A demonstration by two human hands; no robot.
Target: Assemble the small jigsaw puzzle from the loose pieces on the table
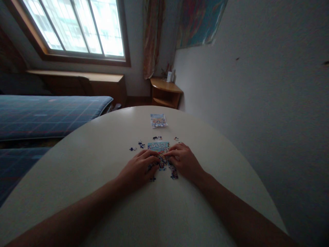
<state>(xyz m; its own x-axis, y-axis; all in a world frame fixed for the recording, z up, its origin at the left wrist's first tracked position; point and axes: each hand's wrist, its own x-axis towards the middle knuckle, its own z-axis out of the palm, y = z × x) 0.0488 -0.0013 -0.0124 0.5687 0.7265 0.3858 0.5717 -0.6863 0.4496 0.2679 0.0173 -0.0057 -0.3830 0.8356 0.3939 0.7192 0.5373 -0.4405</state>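
A partly joined jigsaw puzzle [158, 146], pale blue along its far edge and many-coloured below, lies flat on the table between my hands. My left hand [140, 166] rests on its left side, fingers stretched over the pieces and thumb apart. From the right, my right hand [185, 160] reaches onto the puzzle with its thumb and forefinger close together; anything between those fingertips is too small to make out. A joined strip of puzzle pieces [174, 172] sticks out below the right hand. Another puzzle piece [153, 179] shows beside the left thumb.
Loose puzzle pieces [141, 144] lie left of the puzzle, with more pieces [157, 138] beyond it. Farther back is a small printed picture sheet [158, 120]. The round white table [108, 137] stands near a wall on the right and a plaid mattress [51, 113] on the left.
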